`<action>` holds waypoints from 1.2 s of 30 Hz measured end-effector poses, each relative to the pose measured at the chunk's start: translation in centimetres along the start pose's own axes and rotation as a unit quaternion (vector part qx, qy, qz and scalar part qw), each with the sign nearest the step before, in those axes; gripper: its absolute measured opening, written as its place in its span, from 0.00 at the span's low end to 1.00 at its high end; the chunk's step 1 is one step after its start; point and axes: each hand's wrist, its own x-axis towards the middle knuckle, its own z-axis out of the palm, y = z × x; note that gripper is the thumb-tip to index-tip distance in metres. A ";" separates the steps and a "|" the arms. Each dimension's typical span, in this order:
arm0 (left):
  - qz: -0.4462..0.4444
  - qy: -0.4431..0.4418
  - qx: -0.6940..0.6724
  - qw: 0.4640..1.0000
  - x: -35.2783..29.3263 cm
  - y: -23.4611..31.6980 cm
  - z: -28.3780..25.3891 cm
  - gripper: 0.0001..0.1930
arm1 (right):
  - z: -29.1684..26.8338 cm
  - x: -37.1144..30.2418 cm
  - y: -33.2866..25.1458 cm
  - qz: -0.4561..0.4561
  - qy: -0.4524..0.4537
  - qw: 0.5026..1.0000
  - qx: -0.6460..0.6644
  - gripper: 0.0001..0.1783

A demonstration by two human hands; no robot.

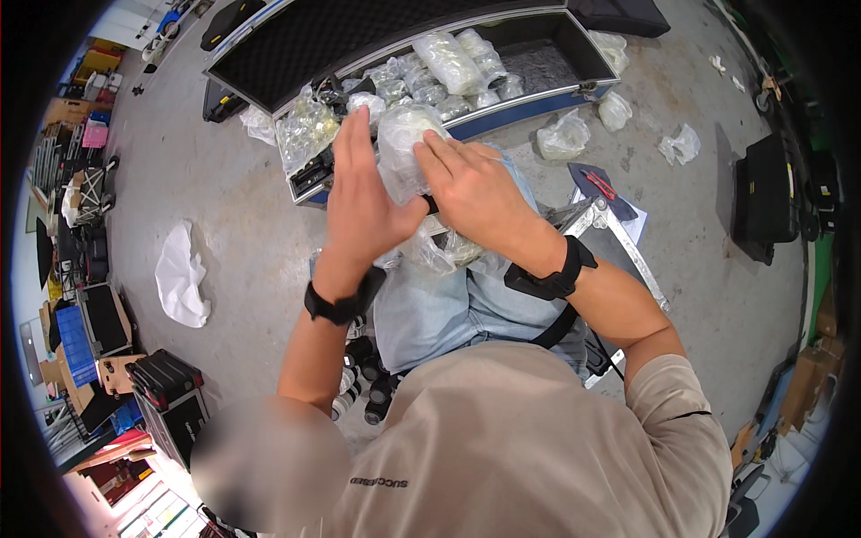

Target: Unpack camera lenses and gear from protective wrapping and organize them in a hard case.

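A bundle in clear bubble wrap (403, 148) is held up above my lap, in front of the long case. My right hand (480, 193) grips its right side, with the fingers bent over the wrap. On the other side, my left hand (366, 202) is open, its fingers stretched out beside the bundle and its thumb reaching toward the lower end. A small black part shows between the thumb and the right hand; I cannot make out what it belongs to. More clear wrap (429, 254) lies on my lap, partly hidden under my hands.
Ahead stands an open blue case (525, 109) with a foam-lined lid, holding several wrapped bundles (448, 63). Crumpled wrap (563, 136) lies on the floor at its right. A metal-edged case (632, 260) is beside my right leg, with red-handled scissors or pliers (599, 184) near it. A white sheet (181, 276) lies left.
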 end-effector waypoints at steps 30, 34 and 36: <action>-0.040 -0.026 -0.097 0.994 -2.4 -6.3 3.2 0.12 | -0.3 1.9 4.1 0.101 -0.039 0.969 0.223 0.17; -0.265 -0.022 -0.193 0.944 -4.2 -8.2 5.3 0.18 | 0.3 2.5 4.9 0.092 -0.078 0.930 0.347 0.14; -0.499 0.103 -0.566 0.648 -3.8 -7.7 6.4 0.17 | 1.2 1.5 5.3 0.150 -0.048 0.921 0.357 0.12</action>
